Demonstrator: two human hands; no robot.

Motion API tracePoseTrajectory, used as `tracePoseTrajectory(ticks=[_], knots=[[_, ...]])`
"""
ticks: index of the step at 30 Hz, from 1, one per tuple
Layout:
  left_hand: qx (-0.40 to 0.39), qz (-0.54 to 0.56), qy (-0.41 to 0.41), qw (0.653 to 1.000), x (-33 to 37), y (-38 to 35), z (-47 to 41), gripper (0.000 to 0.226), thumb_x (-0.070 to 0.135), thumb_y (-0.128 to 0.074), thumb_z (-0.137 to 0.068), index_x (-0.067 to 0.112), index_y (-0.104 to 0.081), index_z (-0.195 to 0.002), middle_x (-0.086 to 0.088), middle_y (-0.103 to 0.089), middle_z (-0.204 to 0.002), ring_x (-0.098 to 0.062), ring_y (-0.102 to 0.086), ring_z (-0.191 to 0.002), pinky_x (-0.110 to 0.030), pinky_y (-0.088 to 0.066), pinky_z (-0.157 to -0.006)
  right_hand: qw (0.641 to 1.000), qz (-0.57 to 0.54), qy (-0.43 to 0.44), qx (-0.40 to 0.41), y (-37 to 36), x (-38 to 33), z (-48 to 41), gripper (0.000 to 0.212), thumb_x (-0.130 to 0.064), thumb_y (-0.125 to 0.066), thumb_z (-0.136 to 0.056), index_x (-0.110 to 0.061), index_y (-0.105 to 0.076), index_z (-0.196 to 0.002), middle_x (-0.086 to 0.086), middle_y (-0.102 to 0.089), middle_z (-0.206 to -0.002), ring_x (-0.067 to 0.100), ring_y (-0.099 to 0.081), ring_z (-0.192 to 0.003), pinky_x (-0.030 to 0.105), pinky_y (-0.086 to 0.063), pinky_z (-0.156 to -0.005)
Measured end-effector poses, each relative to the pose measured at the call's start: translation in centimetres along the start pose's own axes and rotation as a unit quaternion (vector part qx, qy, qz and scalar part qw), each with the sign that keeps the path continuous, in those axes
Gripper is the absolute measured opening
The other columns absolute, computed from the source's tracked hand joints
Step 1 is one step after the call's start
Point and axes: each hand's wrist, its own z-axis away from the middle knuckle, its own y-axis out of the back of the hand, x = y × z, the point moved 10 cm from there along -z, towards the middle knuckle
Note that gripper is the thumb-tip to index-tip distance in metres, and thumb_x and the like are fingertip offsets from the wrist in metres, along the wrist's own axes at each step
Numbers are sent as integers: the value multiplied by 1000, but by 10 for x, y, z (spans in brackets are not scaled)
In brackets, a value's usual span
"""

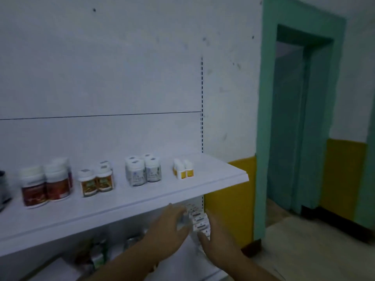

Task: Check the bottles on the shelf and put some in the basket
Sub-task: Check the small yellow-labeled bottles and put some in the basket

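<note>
With bottles (140, 172) seemingly untouched on the shelf (121, 207) and no basket seen, the left hand (170, 228), grip unclear, and loosely spread right hand (217, 240) flank boxes (199, 221) below.

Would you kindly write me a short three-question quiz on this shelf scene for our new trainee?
1. True or false: the left hand and right hand reach beneath the upper white shelf board towards the stacked white cartons.
2. The small white bottles with yellow labels stand at which part of the bottle row? A left end, B middle, C right end.
3. Fill in: the painted door frame right of the shelf is ____.
Key: 1 true; 2 C; 3 green.
</note>
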Motion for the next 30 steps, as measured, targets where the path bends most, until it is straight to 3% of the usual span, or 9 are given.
tracePoseTrajectory(ticks=[4,8,12,16,19,21,23,27,30], knots=[[34,-9,-19,999,-8,31,-13,35,25,-51,-91,25,-50,-126,5,-49,-133,-10,-44,-122,-17,-32,-98,996,-13,36,78,23,-42,-31,50,-40,-40,-95,-28,-27,-142,-13,-35,-140,13,-36,-134,30,-30,-110],[95,66,-19,993,-29,62,-40,36,24,-54,-89,26,-52,-125,7,-53,-128,-5,-49,-113,-17,-37,-97,990,21,-16,135,45,-56,-80,51,-19,-43,-95,-14,-27,-144,6,-34,-149,21,-34,-135,31,-28,-111],[114,129,-41,984,-42,67,-66,32,17,-55,-88,23,-57,-119,7,-57,-120,-4,-50,-106,-15,-38,-92,992,9,-21,125,44,-64,-124,55,-14,-45,-93,-16,-25,-145,9,-32,-150,25,-33,-136,37,-28,-112],[99,217,-25,971,-61,60,-93,28,15,-57,-87,21,-60,-114,5,-61,-115,-6,-54,-103,-16,-40,-88,995,-5,-2,99,34,-60,-166,66,-11,-46,-93,-29,-14,-148,4,-16,-158,22,-18,-145,44,-24,-116],[64,287,-8,956,-70,48,-102,23,16,-59,-85,27,-62,-105,7,-63,-112,-8,-56,-105,-22,-44,-94,993,1,-41,110,29,-49,-180,48,-22,-43,-97,-28,-32,-143,-1,-35,-151,20,-37,-136,39,-31,-112],[53,330,-6,943,-73,46,-104,20,16,-60,-85,35,-61,-93,13,-64,-107,-7,-56,-105,-24,-43,-97,985,10,-61,161,34,-44,-179,34,-28,-42,-97,-28,-47,-131,-2,-56,-131,18,-53,-117,34,-42,-100],[44,359,-2,932,-77,46,-107,20,17,-60,-86,37,-60,-89,16,-64,-105,-6,-57,-105,-23,-44,-95,974,6,-61,220,41,-42,-174,24,-29,-44,-95,-29,-52,-118,-5,-62,-113,17,-58,-101,30,-45,-86],[45,395,10,918,-87,48,-111,21,14,-59,-86,34,-62,-91,14,-65,-102,-2,-59,-98,-11,-43,-77,935,-147,-71,315,56,-29,-156,17,-20,-52,-94,-26,-55,-110,-5,-60,-108,13,-56,-95,25,-41,-80],[50,460,37,886,-98,49,-112,21,9,-60,-86,28,-65,-90,2,-68,-102,-9,-63,-96,-18,-48,-81,899,-293,-100,310,58,-21,-147,13,-23,-54,-93,-23,-55,-106,-2,-62,-99,12,-59,-87,23,-47,-71]])
